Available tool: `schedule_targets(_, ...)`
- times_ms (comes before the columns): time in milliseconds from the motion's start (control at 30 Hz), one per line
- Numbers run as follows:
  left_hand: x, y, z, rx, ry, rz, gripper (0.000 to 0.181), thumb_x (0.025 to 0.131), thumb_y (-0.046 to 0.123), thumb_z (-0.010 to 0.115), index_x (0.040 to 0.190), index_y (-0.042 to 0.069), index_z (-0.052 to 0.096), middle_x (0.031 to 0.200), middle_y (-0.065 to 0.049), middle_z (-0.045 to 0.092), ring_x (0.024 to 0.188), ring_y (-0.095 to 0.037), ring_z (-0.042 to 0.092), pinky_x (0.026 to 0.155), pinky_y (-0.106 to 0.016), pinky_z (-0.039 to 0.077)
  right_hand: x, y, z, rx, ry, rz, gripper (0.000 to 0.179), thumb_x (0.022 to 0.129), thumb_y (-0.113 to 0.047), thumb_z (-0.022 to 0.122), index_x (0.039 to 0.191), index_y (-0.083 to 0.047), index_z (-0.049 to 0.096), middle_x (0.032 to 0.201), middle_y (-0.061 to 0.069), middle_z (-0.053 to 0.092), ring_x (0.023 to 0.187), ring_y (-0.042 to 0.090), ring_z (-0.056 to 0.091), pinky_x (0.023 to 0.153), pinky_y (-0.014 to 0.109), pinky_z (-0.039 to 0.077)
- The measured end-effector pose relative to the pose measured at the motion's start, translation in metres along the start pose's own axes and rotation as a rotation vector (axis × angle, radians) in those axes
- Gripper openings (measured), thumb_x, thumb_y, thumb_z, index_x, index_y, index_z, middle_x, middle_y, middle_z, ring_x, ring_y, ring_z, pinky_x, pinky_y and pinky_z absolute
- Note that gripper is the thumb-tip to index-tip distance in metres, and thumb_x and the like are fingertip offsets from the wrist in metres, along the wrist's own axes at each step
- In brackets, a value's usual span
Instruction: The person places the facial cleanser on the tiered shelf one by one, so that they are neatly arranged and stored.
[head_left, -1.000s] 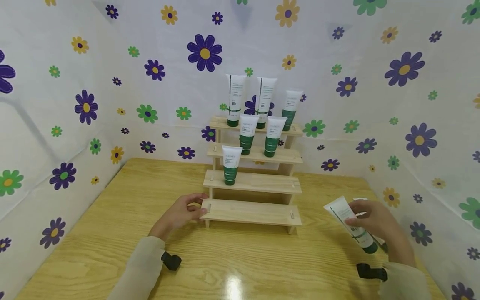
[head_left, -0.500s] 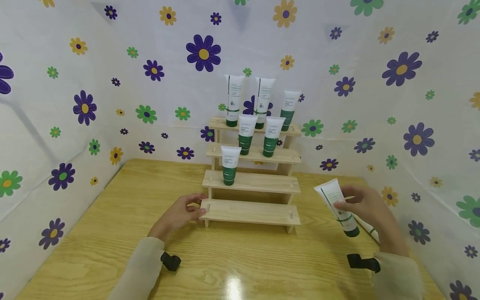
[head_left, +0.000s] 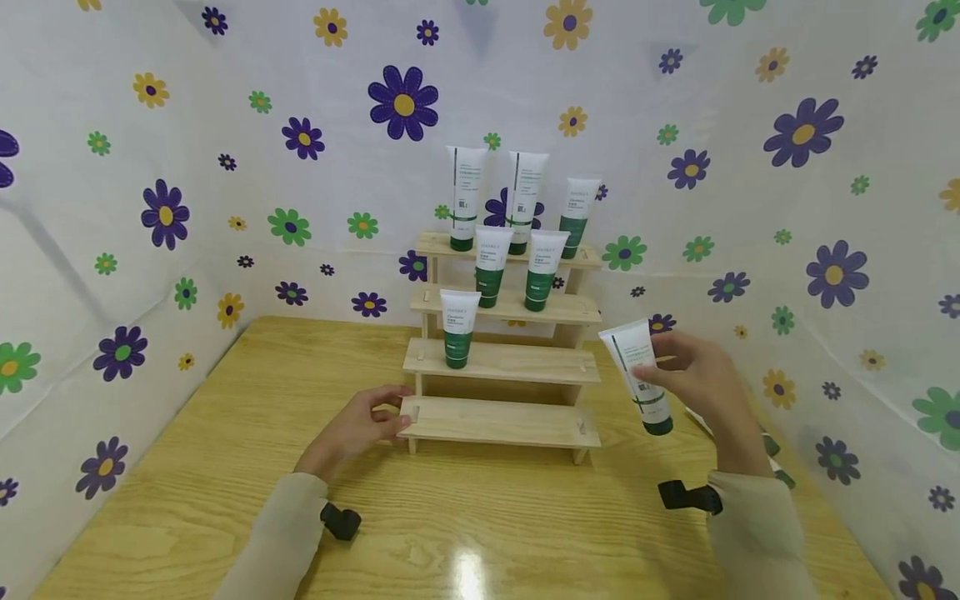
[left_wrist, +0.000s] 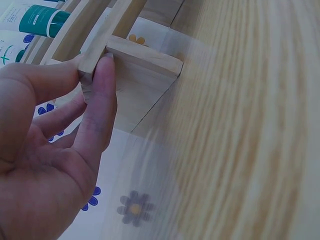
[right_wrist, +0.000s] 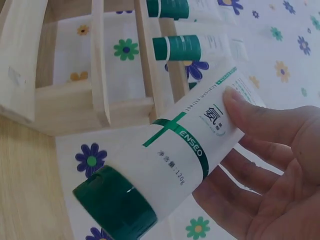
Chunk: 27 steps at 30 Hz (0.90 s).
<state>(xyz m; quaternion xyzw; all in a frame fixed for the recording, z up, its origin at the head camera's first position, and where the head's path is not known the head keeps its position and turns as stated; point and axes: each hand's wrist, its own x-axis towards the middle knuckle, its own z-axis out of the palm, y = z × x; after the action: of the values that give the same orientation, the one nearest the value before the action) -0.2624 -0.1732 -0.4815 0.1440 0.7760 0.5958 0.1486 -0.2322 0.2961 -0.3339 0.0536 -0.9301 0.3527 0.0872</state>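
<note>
My left hand pinches the left end of the lowest board of a four-step wooden display stand. In the left wrist view, thumb and index finger grip the board's end from two sides. My right hand holds a white squeeze tube with a green cap, just right of the stand. The tube tilts in the air, cap down, with the thumb on its printed front. Green lettering and a green band show on this tube in the right wrist view.
On the top step stand two tall tubes and a shorter one. Two short tubes occupy the second step; one stands left on the third. More tubes lie on the table behind my right forearm. Flowered cloth surrounds the table.
My right hand has lifted the tube from beside the lying tubes and carried it left and up, towards the stand. My left hand stays at the lowest board.
</note>
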Motion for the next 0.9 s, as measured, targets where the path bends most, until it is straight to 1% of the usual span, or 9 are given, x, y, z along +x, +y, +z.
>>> schedule_targets(200,0.001,-0.001,0.000,0.013,0.009,-0.026,0.052,0.102,0.015,0.066,0.150,0.005,0.048,0.132,-0.023,0.054,0.104,-0.020,0.069,0.088,-0.038,0.064,0.004,-0.013,0.006,0.087,0.057,-0.020,0.049,0.094,-0.028,0.077,0.132,0.000,0.062,0.131,0.026,0.067,0.113,0.047,0.068,0.096,0.063,0.053)
schedule_targets(367,0.002,-0.001,0.001,0.022,0.031,-0.052,0.050,0.102,0.017,0.067,0.149,0.010,0.051,0.133,-0.020,0.055,0.106,-0.021,0.069,0.088,-0.035,0.063,0.010,-0.022,0.013,0.121,0.088,-0.023,0.050,0.095,-0.028,0.077,0.134,0.000,0.061,0.133,0.026,0.065,0.115,0.049,0.066,0.099,0.067,0.051)
schedule_targets(467,0.003,0.000,0.001,0.028,0.023,-0.040,0.050,0.102,0.016,0.067,0.149,0.009,0.051,0.132,-0.021,0.055,0.106,-0.021,0.069,0.088,-0.035,0.063,0.013,-0.027,0.016,0.135,0.106,-0.026,0.050,0.095,-0.027,0.077,0.134,-0.001,0.061,0.132,0.026,0.065,0.114,0.048,0.066,0.099,0.067,0.051)
schedule_targets(600,0.003,0.001,0.000,0.032,0.006,-0.018,0.051,0.102,0.016,0.066,0.149,0.005,0.049,0.132,-0.023,0.055,0.105,-0.021,0.069,0.089,-0.036,0.063,0.017,-0.033,0.020,0.182,0.118,-0.038,0.047,0.094,-0.022,0.078,0.132,-0.001,0.062,0.131,0.025,0.066,0.113,0.047,0.067,0.101,0.064,0.051)
schedule_targets(767,0.002,0.003,0.000,0.027,0.011,-0.020,0.051,0.103,0.015,0.065,0.150,0.004,0.049,0.133,-0.024,0.055,0.105,-0.022,0.069,0.089,-0.038,0.063,0.023,-0.041,0.027,0.224,0.127,-0.054,0.045,0.094,-0.019,0.077,0.132,-0.001,0.062,0.133,0.025,0.066,0.114,0.047,0.066,0.105,0.065,0.048)
schedule_targets(900,0.001,0.004,0.001,0.022,0.017,-0.035,0.051,0.103,0.014,0.065,0.150,0.005,0.049,0.133,-0.023,0.054,0.105,-0.021,0.069,0.089,-0.037,0.063,0.027,-0.049,0.033,0.248,0.129,-0.044,0.045,0.094,-0.020,0.077,0.133,-0.002,0.061,0.134,0.024,0.065,0.115,0.046,0.065,0.106,0.065,0.048)
